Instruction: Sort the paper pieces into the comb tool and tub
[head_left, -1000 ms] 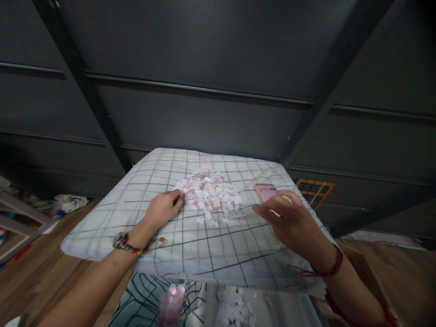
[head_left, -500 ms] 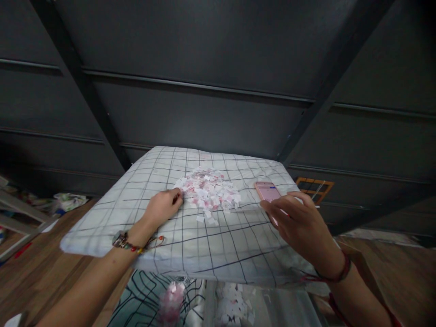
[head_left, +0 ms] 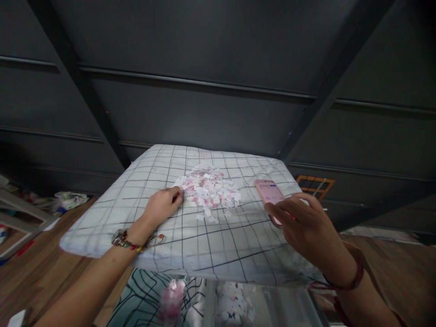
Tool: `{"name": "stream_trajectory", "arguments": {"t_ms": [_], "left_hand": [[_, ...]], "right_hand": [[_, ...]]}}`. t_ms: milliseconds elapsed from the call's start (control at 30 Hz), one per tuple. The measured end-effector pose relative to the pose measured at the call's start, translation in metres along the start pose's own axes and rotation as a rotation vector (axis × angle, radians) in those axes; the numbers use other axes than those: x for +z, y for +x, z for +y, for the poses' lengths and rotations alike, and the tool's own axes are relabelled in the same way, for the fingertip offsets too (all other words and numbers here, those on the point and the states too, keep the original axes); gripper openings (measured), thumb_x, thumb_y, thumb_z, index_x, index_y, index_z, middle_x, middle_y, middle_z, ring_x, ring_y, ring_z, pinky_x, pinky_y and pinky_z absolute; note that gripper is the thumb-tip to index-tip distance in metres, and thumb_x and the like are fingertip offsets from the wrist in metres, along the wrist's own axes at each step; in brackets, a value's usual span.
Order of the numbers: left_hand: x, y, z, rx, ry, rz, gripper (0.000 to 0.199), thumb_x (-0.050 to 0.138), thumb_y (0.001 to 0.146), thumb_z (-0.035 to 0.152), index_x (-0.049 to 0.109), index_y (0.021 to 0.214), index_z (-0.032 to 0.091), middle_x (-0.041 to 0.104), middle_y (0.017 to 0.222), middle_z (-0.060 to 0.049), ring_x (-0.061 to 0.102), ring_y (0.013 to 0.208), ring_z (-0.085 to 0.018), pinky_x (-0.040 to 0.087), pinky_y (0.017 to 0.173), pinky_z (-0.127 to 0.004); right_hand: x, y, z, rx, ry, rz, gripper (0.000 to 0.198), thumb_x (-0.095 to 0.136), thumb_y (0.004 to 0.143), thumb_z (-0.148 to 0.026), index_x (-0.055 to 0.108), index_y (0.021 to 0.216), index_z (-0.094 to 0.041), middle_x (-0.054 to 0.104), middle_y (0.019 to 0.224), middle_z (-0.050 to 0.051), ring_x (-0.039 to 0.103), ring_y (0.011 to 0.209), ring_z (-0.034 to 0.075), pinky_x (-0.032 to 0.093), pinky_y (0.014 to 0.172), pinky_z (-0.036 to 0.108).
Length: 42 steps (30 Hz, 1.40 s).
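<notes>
My left hand (head_left: 162, 206) rests on the checked cloth with its fingers curled closed, at the left edge of a heap of small white and pink paper pieces (head_left: 209, 188). Whatever its fingers may hold is hidden. A pink smartphone (head_left: 269, 190) lies on the cloth to the right of the heap, its screen lit with large digits. Over the phone's near end is my right hand (head_left: 303, 222), fingers apart and not wrapped round it. The hand covers part of the screen, and I cannot tell whether a fingertip touches it.
The white checked cloth (head_left: 218, 245) covers a small table against a dark panelled wall (head_left: 204, 113). Below its front edge are a clear plastic bin (head_left: 269, 309) with paper pieces inside and a pink bundle (head_left: 172, 297) on patterned fabric. A wooden-framed object (head_left: 315, 186) stands at the right.
My right hand has drawn slightly right and down over the phone, and large digits now show on its screen. My left hand has stayed in place.
</notes>
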State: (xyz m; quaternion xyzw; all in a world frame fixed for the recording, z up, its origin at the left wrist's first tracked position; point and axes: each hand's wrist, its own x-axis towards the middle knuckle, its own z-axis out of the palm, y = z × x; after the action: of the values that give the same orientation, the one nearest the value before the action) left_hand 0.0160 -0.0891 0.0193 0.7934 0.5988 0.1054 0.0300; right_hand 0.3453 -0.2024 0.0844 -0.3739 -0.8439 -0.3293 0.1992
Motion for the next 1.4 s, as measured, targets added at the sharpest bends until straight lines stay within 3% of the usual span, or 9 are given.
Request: {"name": "stream_trajectory", "arguments": {"t_ms": [567, 767, 900, 1233, 1400], "left_hand": [[-0.004, 0.0, 0.003, 0.0, 0.039, -0.026, 0.036, 0.03, 0.092, 0.037, 0.062, 0.09, 0.02, 0.07, 0.08, -0.007, 0.061, 0.072, -0.02, 0.036, 0.062, -0.029], [-0.004, 0.0, 0.003, 0.001, 0.042, -0.014, 0.035, 0.033, 0.091, 0.036, 0.063, 0.092, 0.02, 0.071, 0.08, -0.007, 0.063, 0.072, -0.021, 0.037, 0.06, -0.029], [-0.004, -0.001, 0.004, 0.011, 0.032, -0.005, 0.032, 0.036, 0.09, 0.035, 0.064, 0.092, 0.02, 0.071, 0.079, -0.006, 0.063, 0.071, -0.02, 0.038, 0.06, -0.028], [-0.005, -0.001, 0.004, 0.015, 0.001, -0.002, 0.035, 0.033, 0.09, 0.036, 0.063, 0.089, 0.02, 0.07, 0.077, -0.007, 0.062, 0.07, -0.02, 0.038, 0.062, -0.029], [-0.004, -0.001, 0.003, 0.028, 0.004, 0.009, 0.035, 0.032, 0.09, 0.036, 0.063, 0.088, 0.02, 0.07, 0.075, -0.006, 0.061, 0.067, -0.02, 0.038, 0.06, -0.028]], "right_hand": [[0.012, 0.013, -0.003, -0.007, 0.002, 0.04, 0.04, 0.04, 0.075, 0.008, 0.059, 0.098, -0.017, 0.057, 0.07, -0.001, 0.047, 0.07, 0.016, 0.04, 0.079, 0.034], [-0.001, 0.005, -0.004, 0.028, 0.035, -0.072, 0.033, 0.045, 0.078, 0.004, 0.064, 0.097, -0.015, 0.062, 0.073, 0.002, 0.05, 0.072, 0.017, 0.042, 0.077, 0.034], [-0.009, 0.003, -0.005, 0.026, 0.049, -0.073, 0.033, 0.046, 0.078, 0.003, 0.065, 0.099, -0.014, 0.065, 0.076, 0.003, 0.052, 0.073, 0.017, 0.042, 0.079, 0.035], [0.003, 0.016, -0.004, -0.014, 0.006, -0.047, 0.035, 0.045, 0.076, 0.005, 0.064, 0.097, -0.014, 0.06, 0.07, 0.001, 0.046, 0.069, 0.017, 0.039, 0.073, 0.034], [0.002, 0.011, -0.001, 0.033, 0.017, -0.044, 0.036, 0.044, 0.077, 0.003, 0.062, 0.101, -0.017, 0.061, 0.074, 0.001, 0.048, 0.072, 0.017, 0.04, 0.077, 0.034]]}}
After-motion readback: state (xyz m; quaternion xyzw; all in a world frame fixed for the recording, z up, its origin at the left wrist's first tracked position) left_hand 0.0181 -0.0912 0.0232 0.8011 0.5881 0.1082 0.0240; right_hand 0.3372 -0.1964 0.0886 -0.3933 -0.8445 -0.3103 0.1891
